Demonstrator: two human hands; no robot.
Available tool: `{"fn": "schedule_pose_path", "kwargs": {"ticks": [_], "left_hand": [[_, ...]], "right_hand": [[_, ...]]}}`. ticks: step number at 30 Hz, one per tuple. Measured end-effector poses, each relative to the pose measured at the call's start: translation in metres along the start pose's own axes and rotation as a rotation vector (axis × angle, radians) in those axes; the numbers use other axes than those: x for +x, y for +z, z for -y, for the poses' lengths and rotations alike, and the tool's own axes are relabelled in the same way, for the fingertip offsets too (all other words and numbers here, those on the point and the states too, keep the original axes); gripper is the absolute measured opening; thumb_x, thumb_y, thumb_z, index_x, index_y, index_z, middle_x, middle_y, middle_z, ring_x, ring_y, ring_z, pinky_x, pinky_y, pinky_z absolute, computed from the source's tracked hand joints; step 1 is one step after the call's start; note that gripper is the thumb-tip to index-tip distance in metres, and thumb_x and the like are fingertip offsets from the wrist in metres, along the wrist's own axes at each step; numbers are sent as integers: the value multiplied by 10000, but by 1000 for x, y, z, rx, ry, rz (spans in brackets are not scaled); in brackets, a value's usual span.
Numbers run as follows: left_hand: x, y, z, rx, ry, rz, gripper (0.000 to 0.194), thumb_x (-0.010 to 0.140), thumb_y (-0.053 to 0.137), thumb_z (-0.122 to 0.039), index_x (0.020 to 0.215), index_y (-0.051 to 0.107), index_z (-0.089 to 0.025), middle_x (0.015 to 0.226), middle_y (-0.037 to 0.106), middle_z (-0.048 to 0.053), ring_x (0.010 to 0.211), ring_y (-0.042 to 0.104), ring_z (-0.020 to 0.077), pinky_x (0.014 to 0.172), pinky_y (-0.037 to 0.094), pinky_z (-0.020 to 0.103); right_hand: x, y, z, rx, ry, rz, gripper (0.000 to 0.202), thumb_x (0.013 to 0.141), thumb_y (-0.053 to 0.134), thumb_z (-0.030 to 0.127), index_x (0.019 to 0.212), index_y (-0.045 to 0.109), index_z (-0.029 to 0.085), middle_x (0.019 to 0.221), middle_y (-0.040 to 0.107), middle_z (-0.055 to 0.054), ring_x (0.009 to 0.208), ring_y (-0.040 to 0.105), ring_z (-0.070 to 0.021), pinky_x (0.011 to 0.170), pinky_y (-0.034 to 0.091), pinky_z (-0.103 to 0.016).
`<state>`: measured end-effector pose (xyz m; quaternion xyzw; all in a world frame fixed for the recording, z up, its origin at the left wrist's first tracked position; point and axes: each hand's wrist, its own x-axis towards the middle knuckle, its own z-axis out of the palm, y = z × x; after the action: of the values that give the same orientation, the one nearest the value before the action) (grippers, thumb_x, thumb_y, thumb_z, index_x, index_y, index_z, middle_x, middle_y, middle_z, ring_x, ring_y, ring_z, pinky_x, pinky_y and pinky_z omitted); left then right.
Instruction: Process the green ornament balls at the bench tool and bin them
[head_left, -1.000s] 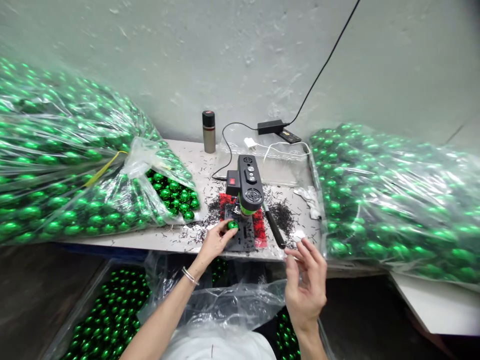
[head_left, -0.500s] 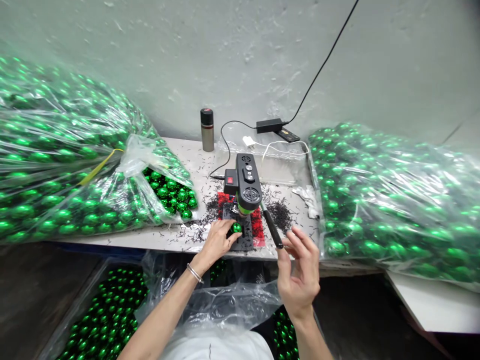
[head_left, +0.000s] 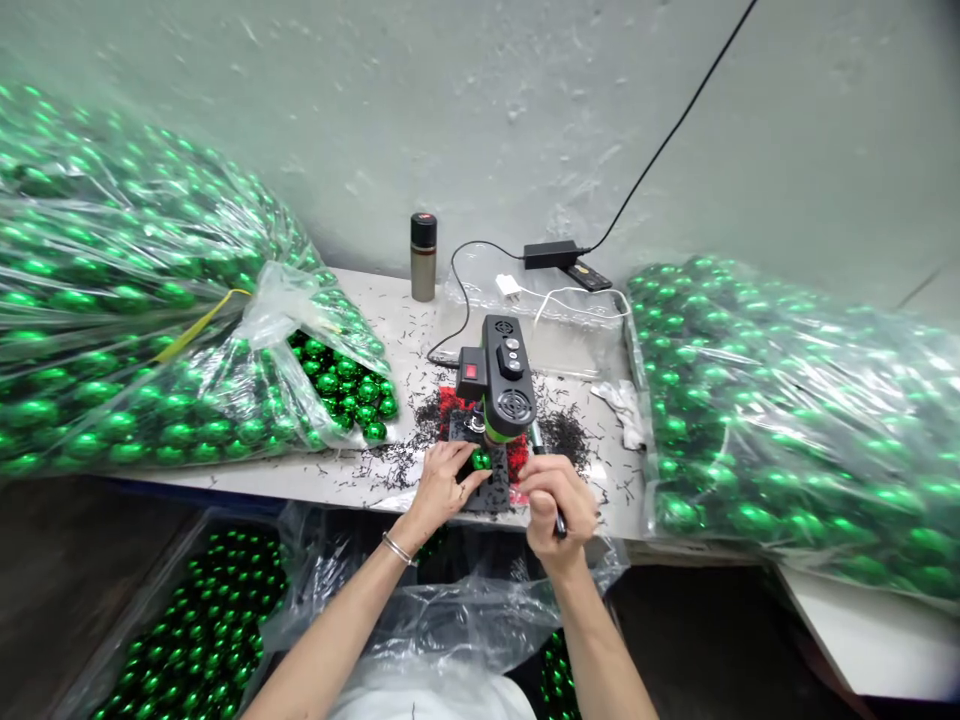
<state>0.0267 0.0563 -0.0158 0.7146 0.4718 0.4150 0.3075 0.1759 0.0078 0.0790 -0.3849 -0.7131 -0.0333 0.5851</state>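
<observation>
Under the head of a small black press machine [head_left: 508, 375], a shiny green ball ornament [head_left: 481, 459] sits between the thumb and fingers of my left hand [head_left: 444, 484]. That hand is closed around the ball at the machine's dark base plate [head_left: 487, 492]. My right hand [head_left: 562, 508] is wrapped round the black lever handle [head_left: 561, 524] at the machine's right side. Black bits [head_left: 564, 432] and red bits [head_left: 517, 455] lie scattered about the base. The ball's underside and the spot where it meets the machine are hidden.
Clear bags of green balls stand at left [head_left: 150, 300] and right [head_left: 780, 400]. An open bag of balls [head_left: 199, 620] lies below the table edge. Behind the machine are a bottle [head_left: 423, 262], a power adapter [head_left: 551, 254], a white plug [head_left: 508, 287] and cables. A white cloth [head_left: 621, 410] lies right.
My right hand has gone from loosely touching the lever's end to wrapping round it, moving left. My left hand stays on the ball. The view has shifted slightly.
</observation>
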Motion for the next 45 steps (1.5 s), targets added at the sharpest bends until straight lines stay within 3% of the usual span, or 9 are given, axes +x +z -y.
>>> {"fn": "schedule_pose_path", "kwargs": {"ticks": [4,12,19,24,27,33,38,41,45], "left_hand": [[1,1,0,8,-6,15,290,841,710,-391,1083,722,-231,1098,703,114,1043,588,302,990,395,462],[-1,3,1,-23,0,-8,308,856,696,-410,1108,716,-234,1093,697,114,1047,585,303,986,404,470],[0,9,5,70,74,-8,329,875,685,-387,1138,695,-191,1092,691,137,1030,596,293,952,443,474],[-3,5,0,79,93,-37,338,866,702,-395,1140,686,-198,1065,704,127,1009,616,283,972,446,488],[-27,-7,-7,85,123,-60,362,891,668,-405,1193,657,-205,1074,700,131,1012,623,277,948,465,468],[-72,-51,-5,180,192,-74,708,746,714,-633,1305,601,-213,1203,660,162,1112,585,333,973,439,486],[-25,-95,13,218,-83,-341,260,907,627,-390,1088,692,-216,1158,652,148,1145,535,335,1042,349,471],[5,-106,25,125,-168,-319,78,800,738,-245,842,680,-214,853,618,82,1026,559,307,1064,321,421],[13,-109,32,89,-183,-255,145,709,781,-171,791,669,-210,723,544,34,929,585,281,1026,359,392]], "right_hand": [[-29,17,-18,-71,-61,-67,310,972,369,197,680,473,208,673,551,-5,584,499,-113,576,441,-279],[-57,30,-35,-109,-56,-134,313,996,319,232,704,434,223,678,535,17,586,506,-111,715,498,-334],[-49,25,-36,-142,-191,-50,303,970,376,185,680,461,214,655,540,24,606,547,-111,707,509,-312],[-14,8,-12,-10,62,-108,325,936,431,143,617,446,204,646,530,4,576,499,-118,556,398,-280],[11,1,6,41,225,-99,329,941,466,164,615,449,207,619,498,9,613,519,-134,581,392,-291],[15,7,13,51,231,-152,359,952,468,168,596,435,197,619,500,9,595,502,-116,572,373,-279],[7,11,10,67,238,-164,355,949,471,158,598,438,197,627,504,9,611,503,-119,575,370,-277],[7,10,10,68,242,-153,350,946,470,155,600,439,201,618,487,14,626,510,-125,587,372,-281],[5,9,9,66,218,-130,344,941,466,141,603,442,201,624,496,12,642,527,-132,607,387,-285]]}}
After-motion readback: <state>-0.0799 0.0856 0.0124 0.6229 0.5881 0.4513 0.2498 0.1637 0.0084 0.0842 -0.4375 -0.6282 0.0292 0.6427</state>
